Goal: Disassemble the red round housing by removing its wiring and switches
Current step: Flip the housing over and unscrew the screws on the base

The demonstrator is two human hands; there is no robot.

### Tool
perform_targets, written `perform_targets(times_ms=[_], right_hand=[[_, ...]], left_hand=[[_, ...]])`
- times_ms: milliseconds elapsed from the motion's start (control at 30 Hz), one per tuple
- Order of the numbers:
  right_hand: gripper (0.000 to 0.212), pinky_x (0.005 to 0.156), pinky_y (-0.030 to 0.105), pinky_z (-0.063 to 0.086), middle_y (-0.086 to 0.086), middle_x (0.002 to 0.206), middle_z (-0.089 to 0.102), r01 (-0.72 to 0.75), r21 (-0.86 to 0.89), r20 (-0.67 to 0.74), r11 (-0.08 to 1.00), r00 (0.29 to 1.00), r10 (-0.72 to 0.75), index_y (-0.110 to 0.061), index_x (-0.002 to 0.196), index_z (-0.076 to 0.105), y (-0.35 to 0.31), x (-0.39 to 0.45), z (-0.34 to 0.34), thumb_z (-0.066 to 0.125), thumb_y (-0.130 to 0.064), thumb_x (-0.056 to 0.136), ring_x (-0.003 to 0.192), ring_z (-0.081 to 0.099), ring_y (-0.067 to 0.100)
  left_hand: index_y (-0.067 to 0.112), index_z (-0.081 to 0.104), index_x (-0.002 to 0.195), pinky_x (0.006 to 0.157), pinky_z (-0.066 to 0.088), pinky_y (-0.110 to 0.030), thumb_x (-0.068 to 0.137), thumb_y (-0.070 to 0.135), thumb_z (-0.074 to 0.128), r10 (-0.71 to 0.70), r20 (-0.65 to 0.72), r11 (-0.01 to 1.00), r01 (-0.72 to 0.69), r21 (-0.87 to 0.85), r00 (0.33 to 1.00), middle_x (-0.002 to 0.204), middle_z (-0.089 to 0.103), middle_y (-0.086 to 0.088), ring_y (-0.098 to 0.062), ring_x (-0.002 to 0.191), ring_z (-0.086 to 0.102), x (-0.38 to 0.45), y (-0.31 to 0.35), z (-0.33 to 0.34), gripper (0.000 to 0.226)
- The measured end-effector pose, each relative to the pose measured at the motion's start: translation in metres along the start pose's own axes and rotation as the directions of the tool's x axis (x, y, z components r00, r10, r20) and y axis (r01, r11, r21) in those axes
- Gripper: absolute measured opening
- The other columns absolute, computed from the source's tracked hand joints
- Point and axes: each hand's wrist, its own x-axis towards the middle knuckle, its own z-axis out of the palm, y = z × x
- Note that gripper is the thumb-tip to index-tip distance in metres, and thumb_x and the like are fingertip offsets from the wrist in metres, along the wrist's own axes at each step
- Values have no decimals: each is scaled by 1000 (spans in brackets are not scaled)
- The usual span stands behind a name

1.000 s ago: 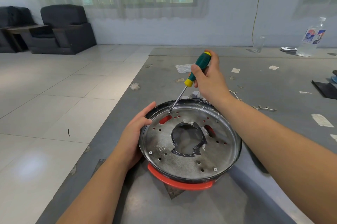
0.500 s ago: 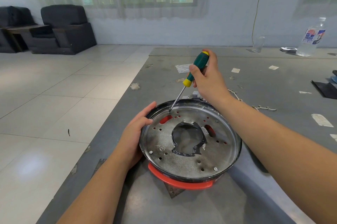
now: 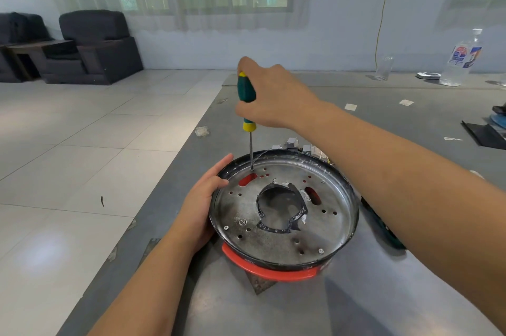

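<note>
The right hand [image 3: 273, 96] has its fingers curled round the green and yellow handle of a screwdriver [image 3: 246, 92], holding it upright; below those fingers the thin steel shaft runs down to a point at the far-left edge of the perforated grey metal plate [image 3: 273, 237]. The left hand [image 3: 202, 198] lies with fingers nearly straight, cupped against the black rim – steadying it, holding nothing. That plate sits in the red round housing [image 3: 273, 272], on the grey table [image 3: 301, 311] between both forearms. Small grey switch-like parts [image 3: 291, 144] lie just beyond the rim. This looks like unscrewing the plate – next calls for firm downward pressure and turning; several screws appear left
</note>
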Motion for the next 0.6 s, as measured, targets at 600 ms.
perform_targets(times_ms=[600], right_hand=[[21,60,30,38,-10,90,58,144,-131,352,981,932,-90,-29,104,58,-11,27,-35,58,-44,89,76,54,9]], left_hand=[[39,75,124,77,63,-37,87,-3,42,-32,-39,999,31,-7,999,127,74,-4,-32,112,73,6,-5,1,65]])
